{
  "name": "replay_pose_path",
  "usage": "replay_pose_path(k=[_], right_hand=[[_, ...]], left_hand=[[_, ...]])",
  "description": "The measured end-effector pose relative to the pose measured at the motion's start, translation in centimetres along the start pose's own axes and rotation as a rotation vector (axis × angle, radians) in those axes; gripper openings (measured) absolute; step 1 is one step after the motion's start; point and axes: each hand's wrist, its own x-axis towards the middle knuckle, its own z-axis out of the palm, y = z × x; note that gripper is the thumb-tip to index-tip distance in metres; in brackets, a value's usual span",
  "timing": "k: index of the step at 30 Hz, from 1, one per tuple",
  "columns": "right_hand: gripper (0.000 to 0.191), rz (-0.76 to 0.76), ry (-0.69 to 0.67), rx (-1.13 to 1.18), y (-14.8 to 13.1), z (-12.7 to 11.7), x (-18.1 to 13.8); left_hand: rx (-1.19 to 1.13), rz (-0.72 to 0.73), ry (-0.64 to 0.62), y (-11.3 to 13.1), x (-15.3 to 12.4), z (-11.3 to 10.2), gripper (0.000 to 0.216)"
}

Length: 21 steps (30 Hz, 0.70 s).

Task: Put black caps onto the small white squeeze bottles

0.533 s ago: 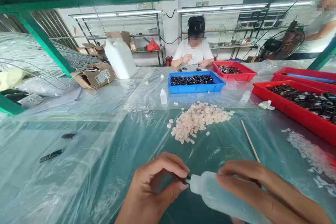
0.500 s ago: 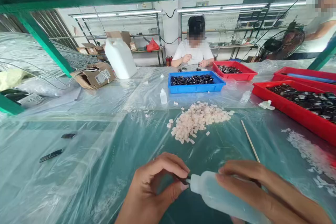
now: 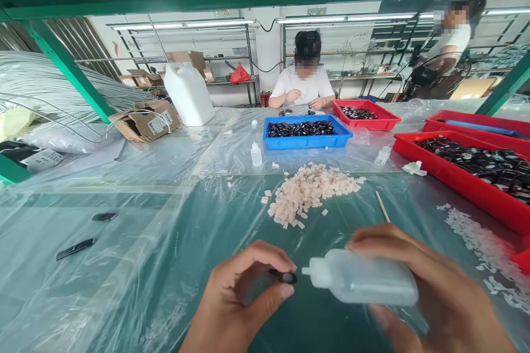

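Note:
My left hand (image 3: 238,300) pinches a small black part (image 3: 283,276) between thumb and fingertips, low in the middle of the view. My right hand (image 3: 430,292) grips a translucent squeeze bottle (image 3: 364,284) lying nearly level, its nozzle pointing left. The nozzle tip stands a short gap to the right of the black part and does not touch it. A heap of small pale pink pieces (image 3: 308,190) lies on the plastic sheet beyond both hands.
A thin wooden stick (image 3: 381,206) lies behind my right hand. Red trays (image 3: 451,176) of black parts line the right side, white bits (image 3: 476,234) beside them. A blue tray (image 3: 306,139) and a small bottle (image 3: 256,154) stand farther off, where a seated person works. Two black parts (image 3: 77,248) lie at left.
The bottle has drawn back to the right and levelled out, so its nozzle has left the black part. A person at the far right has moved left.

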Motion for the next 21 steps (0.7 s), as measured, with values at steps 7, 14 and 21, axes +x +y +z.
replay_pose_path(k=[7,14,21], right_hand=[[0.027,0.499,-0.114,0.57,4.3,2.0,0.2],[0.029,0.566,-0.215,0.493,6.1,4.6,-0.1],[0.038,0.512,-0.42,0.377,7.8,1.4,0.3]], left_hand=[[0.049,-0.028,0.231,-0.4,0.9,0.8,0.013],[0.075,-0.018,0.28,-1.0,1.6,0.4,0.034],[0.09,0.018,0.296,-1.6,1.9,0.5,0.051]])
